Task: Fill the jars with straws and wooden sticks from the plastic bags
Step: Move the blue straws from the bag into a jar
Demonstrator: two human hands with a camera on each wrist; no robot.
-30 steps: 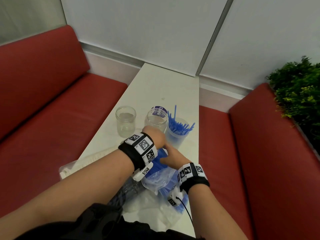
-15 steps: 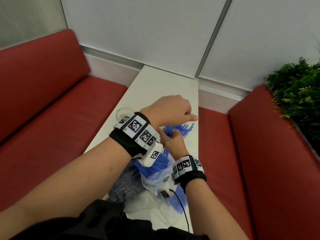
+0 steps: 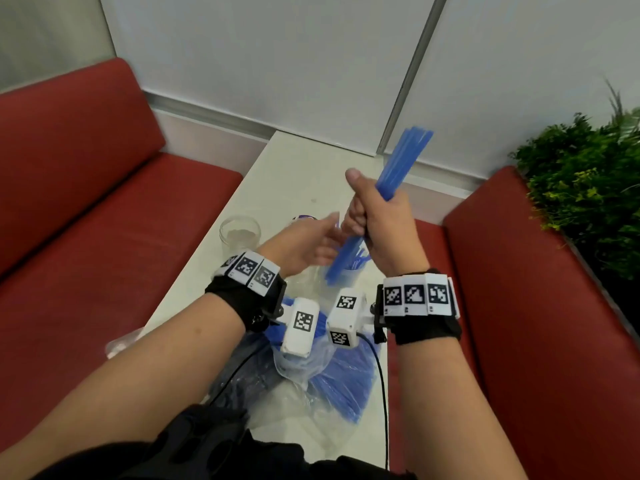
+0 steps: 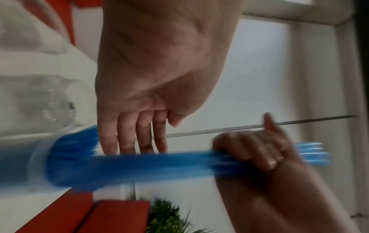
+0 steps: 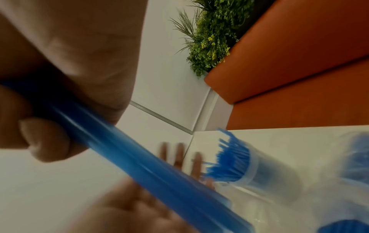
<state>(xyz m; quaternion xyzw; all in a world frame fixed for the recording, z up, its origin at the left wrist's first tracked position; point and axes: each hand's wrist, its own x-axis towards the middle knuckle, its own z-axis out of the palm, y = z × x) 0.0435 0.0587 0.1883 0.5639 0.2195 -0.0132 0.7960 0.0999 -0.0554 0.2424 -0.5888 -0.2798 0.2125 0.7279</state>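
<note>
Head view: empty jar (image 3: 239, 233) beside left hand (image 3: 304, 245).

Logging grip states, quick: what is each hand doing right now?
Left hand: open, fingers straight, holding nothing.
Right hand: fist gripping a bundle of blue straws.

Bundle of thin blue plastic straws (image 3: 398, 174) held tilted above a clear jar of blue straws (image 5: 257, 171). Empty clear glass jar (image 3: 239, 234) stands upright nearby. Clear plastic bag of blue straws (image 3: 341, 379) lies flat.
</note>
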